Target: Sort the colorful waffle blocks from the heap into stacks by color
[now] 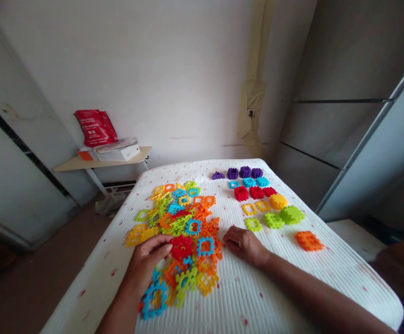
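Dozens of loose plastic waffle blocks (179,222) lie heaped on a white quilted cover (264,297), the heap's long axis running far to near. The left hand (148,262) sits at its near left, fingers (163,246) curved beside a red square block (181,247); whether they grip anything, I cannot tell. The right hand (245,246) rests empty, fingers (228,241) loosely open at the heap's right edge. A careless sweep could push pieces into the colour-sorted rows (257,197) to the right.

Nothing is legible: the white lettering on the red packet (95,128) is too small to read
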The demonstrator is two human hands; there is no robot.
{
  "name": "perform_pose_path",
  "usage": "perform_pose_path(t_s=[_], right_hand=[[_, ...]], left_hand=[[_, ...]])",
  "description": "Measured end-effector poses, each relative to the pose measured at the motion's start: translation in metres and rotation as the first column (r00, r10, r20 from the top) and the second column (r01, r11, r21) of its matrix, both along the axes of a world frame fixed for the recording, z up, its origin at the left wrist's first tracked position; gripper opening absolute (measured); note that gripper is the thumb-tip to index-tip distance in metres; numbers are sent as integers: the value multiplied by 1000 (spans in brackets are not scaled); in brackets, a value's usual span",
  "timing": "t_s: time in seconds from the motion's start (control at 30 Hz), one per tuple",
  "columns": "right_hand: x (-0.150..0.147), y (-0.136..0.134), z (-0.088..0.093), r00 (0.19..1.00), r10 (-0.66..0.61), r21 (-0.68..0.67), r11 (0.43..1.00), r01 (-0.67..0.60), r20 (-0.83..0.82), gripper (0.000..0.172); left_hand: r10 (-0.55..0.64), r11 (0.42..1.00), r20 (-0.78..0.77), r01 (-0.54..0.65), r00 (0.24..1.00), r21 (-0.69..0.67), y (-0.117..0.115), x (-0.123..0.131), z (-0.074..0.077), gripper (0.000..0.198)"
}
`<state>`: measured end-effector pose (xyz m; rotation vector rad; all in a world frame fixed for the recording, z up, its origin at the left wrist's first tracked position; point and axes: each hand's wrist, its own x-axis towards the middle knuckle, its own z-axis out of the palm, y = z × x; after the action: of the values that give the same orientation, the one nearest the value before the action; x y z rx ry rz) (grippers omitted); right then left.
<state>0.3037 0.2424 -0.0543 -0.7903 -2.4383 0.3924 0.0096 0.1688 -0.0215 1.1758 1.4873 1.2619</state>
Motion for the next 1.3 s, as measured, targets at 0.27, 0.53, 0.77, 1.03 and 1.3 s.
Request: perform_pose_path(t_s=[0.27,0.53,0.77,1.03,1.3], right_hand=[[-10,9,30,950,-122,-5,992,126,-288,20],[-33,18,54,997,46,171,985,-34,-66,53],[-44,9,66,981,38,160,985,-69,188,46],[-1,44,83,973,-73,229,973,22,217,48],[82,139,106,622,-525,230,839,493,581,45]], left_hand=[[16,999,209,-24,978,35,40,47,22,65],[-70,998,264,68,962,18,59,65,24,71],[-136,991,267,135,954,24,56,72,12,71],[-22,987,-24,25,999,161,55,58,18,69],[315,923,-161,-263,935,280,62,18,8,49]])
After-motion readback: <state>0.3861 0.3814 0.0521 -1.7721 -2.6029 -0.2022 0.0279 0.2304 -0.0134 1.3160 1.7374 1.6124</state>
